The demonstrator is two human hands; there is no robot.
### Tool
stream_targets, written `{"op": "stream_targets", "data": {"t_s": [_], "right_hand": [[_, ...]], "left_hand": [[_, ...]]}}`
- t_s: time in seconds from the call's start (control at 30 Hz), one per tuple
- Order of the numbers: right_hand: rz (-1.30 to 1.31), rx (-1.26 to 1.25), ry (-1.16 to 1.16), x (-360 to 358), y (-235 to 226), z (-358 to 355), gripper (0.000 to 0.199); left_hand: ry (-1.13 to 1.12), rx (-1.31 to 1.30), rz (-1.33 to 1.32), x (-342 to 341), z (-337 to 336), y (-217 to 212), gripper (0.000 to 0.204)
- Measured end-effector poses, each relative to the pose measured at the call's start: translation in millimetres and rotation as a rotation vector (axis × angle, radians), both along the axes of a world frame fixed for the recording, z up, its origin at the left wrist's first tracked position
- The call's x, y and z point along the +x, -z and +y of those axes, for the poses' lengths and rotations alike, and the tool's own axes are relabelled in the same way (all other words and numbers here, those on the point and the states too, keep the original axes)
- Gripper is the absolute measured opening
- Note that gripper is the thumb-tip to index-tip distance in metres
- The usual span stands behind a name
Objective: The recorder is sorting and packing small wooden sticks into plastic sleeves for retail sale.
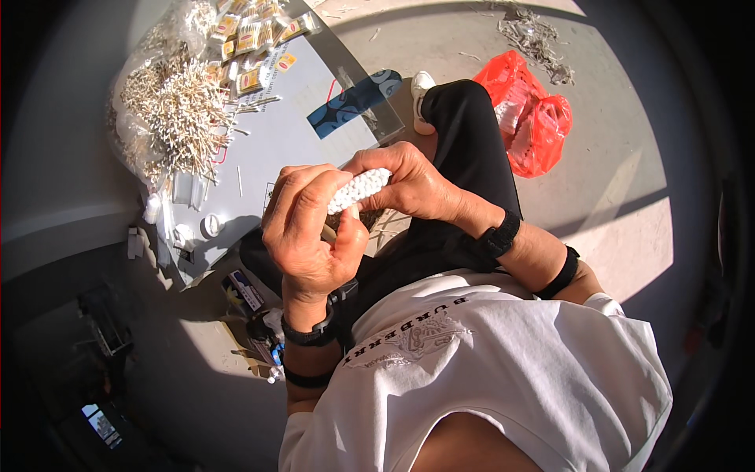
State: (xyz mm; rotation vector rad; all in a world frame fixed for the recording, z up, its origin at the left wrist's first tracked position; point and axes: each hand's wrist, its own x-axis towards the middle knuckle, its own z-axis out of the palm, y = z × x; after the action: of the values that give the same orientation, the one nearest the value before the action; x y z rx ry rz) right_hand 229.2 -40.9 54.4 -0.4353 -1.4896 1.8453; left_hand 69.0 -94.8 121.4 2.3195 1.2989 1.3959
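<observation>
A tight bundle of cotton swabs [360,190] is held in front of my body, its white tips packed together and facing up. My left hand [311,232] closes on the near-left end, fingers curled over the far side and thumb against the near side. At the other end, my right hand [409,182] grips the bundle between thumb and fingers. Both hands hide most of the swabs' sticks. Left of them on the grey board, a large heap of loose cotton swabs [177,102] spills from a clear plastic bag.
Several small printed packets [250,35] lie beyond the heap. A single swab [240,181] and a round white piece [211,226] rest on the grey board [291,94], near a blue patterned strip [354,104]. On the floor to the right sits a red plastic bag [543,141].
</observation>
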Motion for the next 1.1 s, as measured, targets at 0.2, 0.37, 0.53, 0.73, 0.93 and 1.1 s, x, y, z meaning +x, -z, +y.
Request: {"op": "stream_targets", "data": {"t_s": [0.2, 0.37, 0.53, 0.73, 0.93, 1.1], "right_hand": [[0.002, 0.017, -0.003, -1.0, 1.2, 0.3, 0.026], [-0.013, 0.000, -0.003, 0.9, 0.7, 1.3, 0.026], [0.015, -0.055, -0.026, -0.4, 5.1, 0.3, 0.023], [0.030, -0.098, -0.050, 0.3, 5.2, -1.1, 0.021], [0.017, -0.185, -0.037, -0.5, 0.0, -4.4, 0.025], [0.024, -0.184, -0.039, -0.9, 2.6, -5.0, 0.024]], "left_hand": [[0.020, -0.004, -0.004, -0.4, 1.6, -0.4, 0.032], [0.030, -0.044, -0.049, 1.1, 0.3, -2.5, 0.030], [0.019, -0.009, -0.127, 0.4, -0.8, 4.4, 0.034], [0.036, -0.033, -0.071, -2.4, -1.5, -1.1, 0.032], [0.012, -0.065, -0.064, -2.0, -0.2, -0.3, 0.032], [0.025, -0.031, -0.033, -2.2, 0.6, -2.4, 0.036]]}}
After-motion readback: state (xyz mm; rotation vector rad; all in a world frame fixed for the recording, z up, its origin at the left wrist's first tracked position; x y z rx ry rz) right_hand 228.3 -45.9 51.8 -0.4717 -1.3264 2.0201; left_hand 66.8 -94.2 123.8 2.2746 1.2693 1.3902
